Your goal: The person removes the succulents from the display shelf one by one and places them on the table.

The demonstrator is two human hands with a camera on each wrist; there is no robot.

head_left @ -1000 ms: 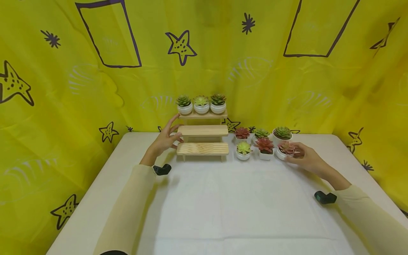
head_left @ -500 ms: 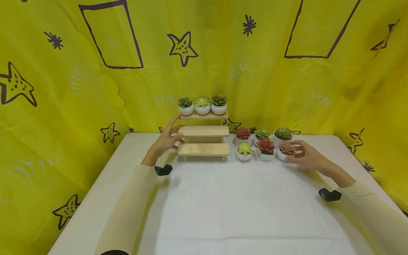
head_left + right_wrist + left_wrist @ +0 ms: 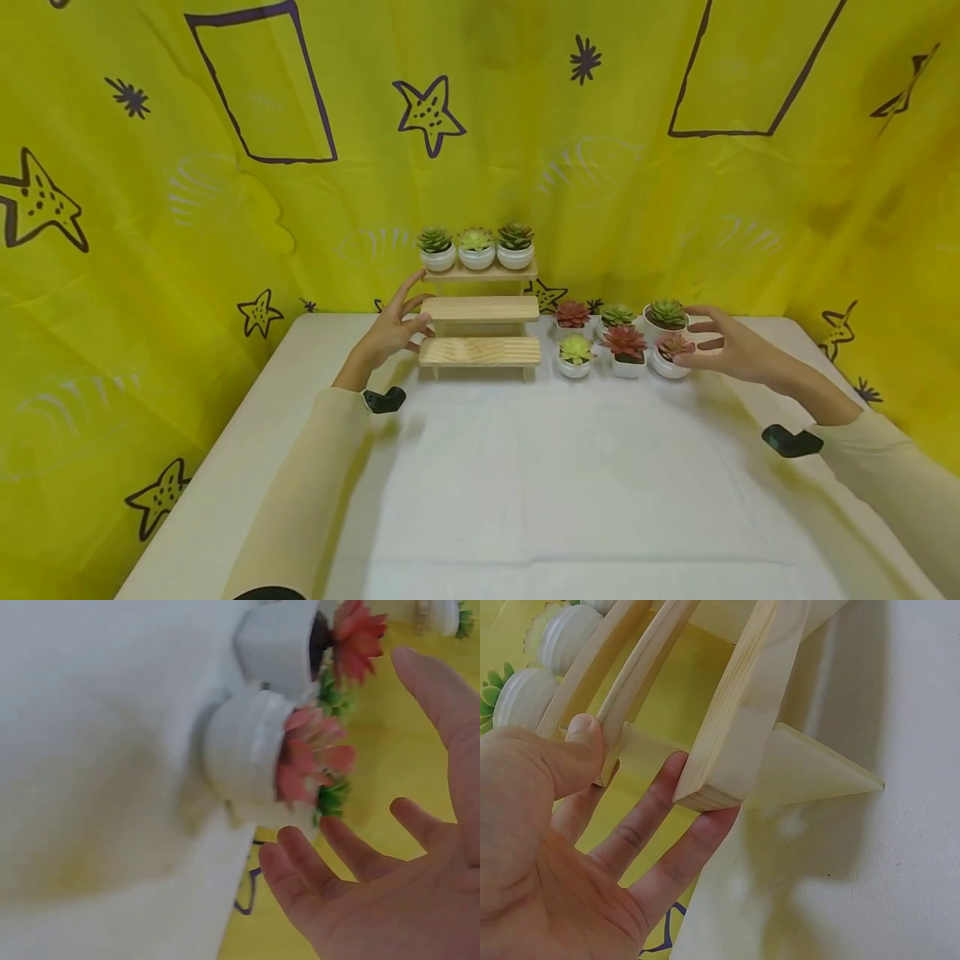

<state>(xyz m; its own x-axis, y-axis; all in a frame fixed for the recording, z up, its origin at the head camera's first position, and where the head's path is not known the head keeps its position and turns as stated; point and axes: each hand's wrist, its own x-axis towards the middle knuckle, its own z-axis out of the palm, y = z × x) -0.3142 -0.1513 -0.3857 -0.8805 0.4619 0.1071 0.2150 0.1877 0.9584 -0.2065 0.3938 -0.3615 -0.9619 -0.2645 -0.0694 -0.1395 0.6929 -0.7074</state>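
Note:
My left hand (image 3: 384,340) holds the left side of a three-tier wooden plant stand (image 3: 480,309). In the left wrist view the thumb presses the end of one board, while other fingertips touch the end of the front board (image 3: 735,727). My right hand (image 3: 738,352) is spread beside a small pink succulent (image 3: 311,754) in a round white pot (image 3: 244,746), thumb and fingers apart with nothing between them. The pot stands on the table at the front right of a cluster of potted succulents.
Three green succulents (image 3: 476,242) in white pots line the stand's top tier; its lower tiers are bare. Right of the stand sit a yellow-green succulent (image 3: 576,350), a red one (image 3: 624,342) and several more behind. A yellow curtain (image 3: 480,183) hangs behind the white table (image 3: 570,483).
My right hand has come off the pink succulent's pot, its fingers spreading as it rises and shifts right. The pot stays in place. My left hand keeps still on the stand.

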